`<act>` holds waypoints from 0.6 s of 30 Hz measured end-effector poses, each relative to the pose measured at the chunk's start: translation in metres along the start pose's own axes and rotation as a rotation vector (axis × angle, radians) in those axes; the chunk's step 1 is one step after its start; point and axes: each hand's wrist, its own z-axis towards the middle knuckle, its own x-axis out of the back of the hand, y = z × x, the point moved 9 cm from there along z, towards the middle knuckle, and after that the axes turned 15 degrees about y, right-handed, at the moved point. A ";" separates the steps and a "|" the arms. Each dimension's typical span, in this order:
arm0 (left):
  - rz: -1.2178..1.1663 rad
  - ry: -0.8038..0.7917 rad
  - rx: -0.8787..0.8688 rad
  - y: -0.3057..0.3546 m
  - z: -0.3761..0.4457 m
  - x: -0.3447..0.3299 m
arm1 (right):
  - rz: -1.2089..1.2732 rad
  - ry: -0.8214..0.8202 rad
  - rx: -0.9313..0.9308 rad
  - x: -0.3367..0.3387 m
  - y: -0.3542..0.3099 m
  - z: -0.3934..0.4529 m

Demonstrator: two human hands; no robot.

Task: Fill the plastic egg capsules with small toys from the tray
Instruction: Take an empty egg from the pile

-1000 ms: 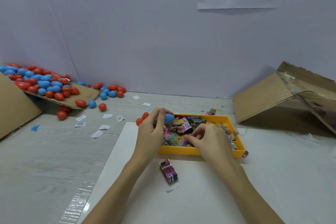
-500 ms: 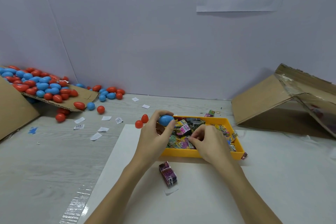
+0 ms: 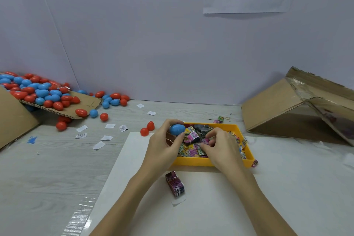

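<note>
Since a second ago the left hand point(image 3: 164, 145) has turned the blue egg point(image 3: 177, 129) so more of it shows above the fingers, and the right hand point(image 3: 220, 147) has crept a bit further into the tray.

Biggest stuff first: grey worktop point(image 3: 47, 168) with a white sheet point(image 3: 210, 207) on it. Tipped cardboard box point(image 3: 287, 109) on the right, and a cardboard flap point(image 3: 80, 109) on the left carrying a heap of red and blue eggs point(image 3: 38, 92). Yellow tray point(image 3: 193, 161) sits on the sheet's far edge, full of small wrapped toys point(image 3: 191, 149).

Left hand is curled around the blue egg, holding it over the tray's left end. Right hand is pinched narrow down among the toys, can't tell if it's actually got one.

One purple pack point(image 3: 175, 184) lies on the sheet just in front of the tray. Two loose red eggs point(image 3: 147, 129) sit just left of the tray. Paper scraps point(image 3: 99, 144) are scattered further left.
</note>
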 end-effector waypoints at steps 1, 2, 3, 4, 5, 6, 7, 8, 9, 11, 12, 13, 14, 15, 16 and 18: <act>0.003 0.002 -0.002 0.001 0.000 0.000 | -0.043 0.009 0.019 0.001 -0.001 0.000; 0.005 0.004 -0.002 0.001 0.000 0.000 | -0.079 0.007 0.034 0.001 -0.002 -0.001; 0.006 0.006 0.001 0.001 0.000 0.000 | -0.093 0.004 0.046 0.002 -0.003 -0.001; 0.005 0.008 0.004 0.001 -0.001 0.000 | -0.095 0.005 0.059 0.002 -0.005 -0.001; 0.005 0.009 0.006 0.001 -0.001 0.000 | -0.095 0.013 0.072 0.004 -0.006 -0.001; 0.006 0.009 0.006 0.001 -0.001 0.000 | -0.098 0.022 0.083 0.005 -0.008 0.000; 0.009 0.008 0.005 0.001 -0.001 0.000 | -0.102 0.028 0.091 0.006 -0.010 0.000; 0.013 0.008 0.004 0.002 -0.001 0.000 | -0.104 0.028 0.095 0.007 -0.011 0.000; 0.017 0.008 0.004 0.002 -0.001 0.000 | -0.099 0.026 0.101 0.007 -0.012 0.000; 0.021 0.012 0.001 0.002 -0.001 0.000 | -0.061 0.027 0.115 0.009 -0.013 0.000; 0.023 0.014 -0.002 0.003 -0.001 0.001 | -0.022 0.035 0.120 0.010 -0.014 0.000; 0.026 0.017 -0.007 0.003 -0.001 0.001 | 0.036 0.048 0.119 0.012 -0.015 0.000; 0.027 0.019 -0.009 0.003 -0.001 0.002 | 0.110 0.067 0.110 0.015 -0.016 0.000; 0.027 0.018 -0.005 0.004 -0.001 0.001 | 0.190 0.089 0.093 0.018 -0.017 0.000; 0.024 0.015 0.002 0.004 -0.001 0.001 | 0.266 0.115 0.074 0.021 -0.017 0.000; 0.018 0.002 0.016 0.004 -0.002 -0.001 | 0.381 0.153 0.046 0.024 -0.017 -0.001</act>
